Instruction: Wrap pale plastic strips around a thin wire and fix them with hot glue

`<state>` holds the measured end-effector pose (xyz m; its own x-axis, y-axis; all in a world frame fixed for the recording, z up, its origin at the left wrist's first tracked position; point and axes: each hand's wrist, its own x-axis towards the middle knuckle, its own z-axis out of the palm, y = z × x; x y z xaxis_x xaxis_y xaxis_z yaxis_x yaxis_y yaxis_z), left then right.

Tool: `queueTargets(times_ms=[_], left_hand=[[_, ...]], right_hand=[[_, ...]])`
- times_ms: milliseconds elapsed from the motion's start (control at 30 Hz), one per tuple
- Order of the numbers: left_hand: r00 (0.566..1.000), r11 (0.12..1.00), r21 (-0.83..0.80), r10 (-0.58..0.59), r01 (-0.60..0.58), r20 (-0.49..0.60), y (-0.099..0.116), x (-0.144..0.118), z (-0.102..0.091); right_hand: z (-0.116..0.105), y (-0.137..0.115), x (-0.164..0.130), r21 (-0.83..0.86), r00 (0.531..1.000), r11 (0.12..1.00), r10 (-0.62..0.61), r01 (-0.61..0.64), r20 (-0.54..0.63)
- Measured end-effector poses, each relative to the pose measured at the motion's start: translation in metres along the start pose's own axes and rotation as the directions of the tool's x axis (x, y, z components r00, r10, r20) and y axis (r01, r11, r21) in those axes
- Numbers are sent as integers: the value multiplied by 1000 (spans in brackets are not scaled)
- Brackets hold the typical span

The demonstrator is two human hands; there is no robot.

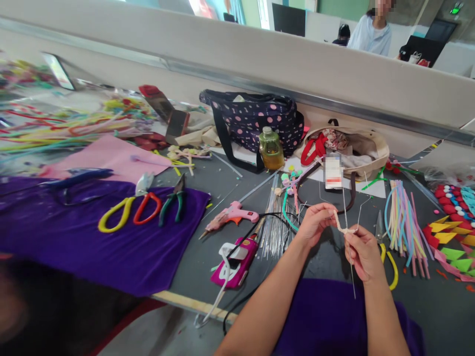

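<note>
The cream pipe cleaner (pixel 343 228) hangs above the grey table (pixel 326 257), between our two hands; in the head view our left hand (pixel 313 223) has its grip pinched shut on the upper end, and our right hand (pixel 363 252) is closed on the lower end together with a thin wire (pixel 351 267) that runs down past the wrist; we judge the wire could slide out of the wrap if the right pinch loosens, or its free end could prick a finger; the pastel pipe cleaners (pixel 403 222) and yellow-handled scissors (pixel 389 262) lie just beside the right hand and could be knocked.
</note>
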<state>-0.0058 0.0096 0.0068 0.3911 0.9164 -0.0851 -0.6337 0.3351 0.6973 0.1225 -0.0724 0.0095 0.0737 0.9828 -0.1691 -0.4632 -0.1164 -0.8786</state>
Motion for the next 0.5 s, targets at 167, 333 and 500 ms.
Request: queueTargets(times_ms=[167,333,500], left_hand=[[1000,1000,-3,10,-10,26,-1,0,-2],[999,999,33,-21,20,46,0,-1,0],[998,993,117,-17,10,59,-1,-3,5]], right_hand=[[0,1,0,-6,1000,1000,1,-1,-4],[2,2,0,-33,1000,999,2,-2,-2],[4,5,1,-70,1000,998,-4,3,-24]])
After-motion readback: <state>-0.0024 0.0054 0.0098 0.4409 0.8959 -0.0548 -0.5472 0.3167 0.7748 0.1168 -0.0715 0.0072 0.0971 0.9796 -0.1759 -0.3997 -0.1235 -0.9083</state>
